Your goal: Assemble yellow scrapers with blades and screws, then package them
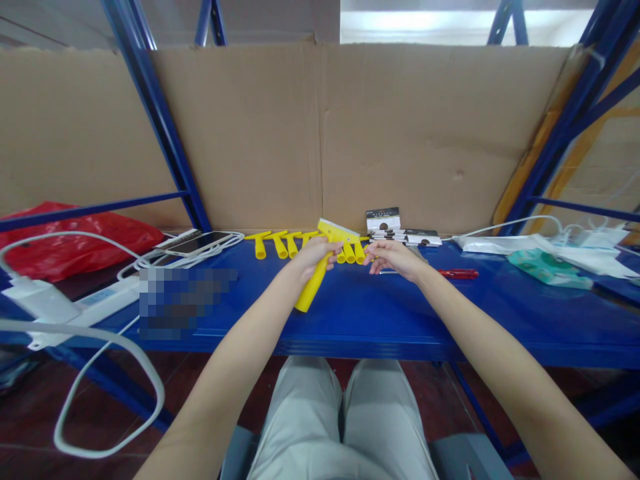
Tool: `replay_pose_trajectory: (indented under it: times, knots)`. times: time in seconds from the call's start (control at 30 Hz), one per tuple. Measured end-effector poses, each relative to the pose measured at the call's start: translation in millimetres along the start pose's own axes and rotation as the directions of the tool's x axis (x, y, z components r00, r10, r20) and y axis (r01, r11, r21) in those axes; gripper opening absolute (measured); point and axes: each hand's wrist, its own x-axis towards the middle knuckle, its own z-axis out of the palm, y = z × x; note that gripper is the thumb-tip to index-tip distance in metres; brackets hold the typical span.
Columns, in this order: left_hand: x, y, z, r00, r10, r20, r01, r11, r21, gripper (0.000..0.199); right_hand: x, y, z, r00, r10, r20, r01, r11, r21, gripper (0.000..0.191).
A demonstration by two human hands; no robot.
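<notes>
My left hand (pixel 316 256) is closed round the yellow handle of a scraper (pixel 310 288). The scraper is tilted, its wide head with a pale blade edge pointing up and away, its round handle end towards me. To its right, my right hand (pixel 393 259) hovers just over the table with loosely curled fingers set apart, and I see nothing held in it. Behind both hands lies a row of several more yellow scrapers (pixel 280 245), partly hidden by my hands. A screwdriver with a red handle (pixel 457 274) lies to the right, its shaft passing under my right hand.
Small black-and-white packets (pixel 384 219) are stacked against the cardboard wall (pixel 400 133). Left on the blue table (pixel 360 320) are a white power strip (pixel 110 300), cables, a phone-like slab (pixel 200 243) and a red bag (pixel 75 240). White and green packaging (pixel 547 268) lies right.
</notes>
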Motion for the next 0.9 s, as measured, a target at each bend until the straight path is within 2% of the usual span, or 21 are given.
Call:
replay_pose_trajectory:
  times: [0.2,0.27,0.33,0.4,0.47,0.53,0.6,0.7,0.9]
  knots:
    - [8.1,-5.6,-5.4,0.993,-0.091,0.074,0.096,0.993,-0.070,0.020,2.0,-0.2,-3.8,0.998,0.005,-0.063,-0.008,0.999,-0.038,0.004]
    - [9.8,-6.7,-7.3,0.989,-0.111,0.095,0.119,0.989,-0.083,0.019,4.5,0.6,-8.2,0.993,-0.003,-0.116,-0.009,0.994,-0.109,0.003]
    - [11.0,-7.4,-8.8,0.984,-0.130,0.122,0.142,0.985,-0.095,0.017,7.4,2.4,-16.3,0.979,-0.028,-0.200,-0.027,0.964,-0.265,0.004]
    - [11.9,-7.9,-9.5,0.978,-0.148,0.144,0.163,0.981,-0.102,0.017,9.8,5.1,-28.4,0.952,-0.094,-0.292,-0.068,0.864,-0.499,0.009]
    - [12.5,-8.4,-9.6,0.975,-0.161,0.156,0.178,0.979,-0.101,0.017,10.9,8.6,-43.1,0.921,-0.181,-0.346,-0.141,0.672,-0.727,0.014]
    - [12.6,-8.7,-9.1,0.972,-0.172,0.160,0.188,0.978,-0.091,0.017,10.5,12.4,-57.9,0.908,-0.205,-0.364,-0.232,0.477,-0.848,0.020]
    - [12.4,-8.9,-8.3,0.972,-0.176,0.155,0.190,0.978,-0.080,0.017,9.4,16.4,-70.2,0.923,-0.150,-0.353,-0.287,0.343,-0.894,0.024]
    - [11.5,-9.0,-7.1,0.973,-0.176,0.150,0.187,0.980,-0.067,0.018,8.2,21.6,-81.6,0.941,-0.054,-0.334,-0.313,0.237,-0.920,0.027]
    - [10.1,-8.7,-5.1,0.971,-0.185,0.154,0.196,0.979,-0.055,0.018,6.3,22.1,-82.8,0.927,0.015,-0.375,-0.373,0.158,-0.914,0.029]
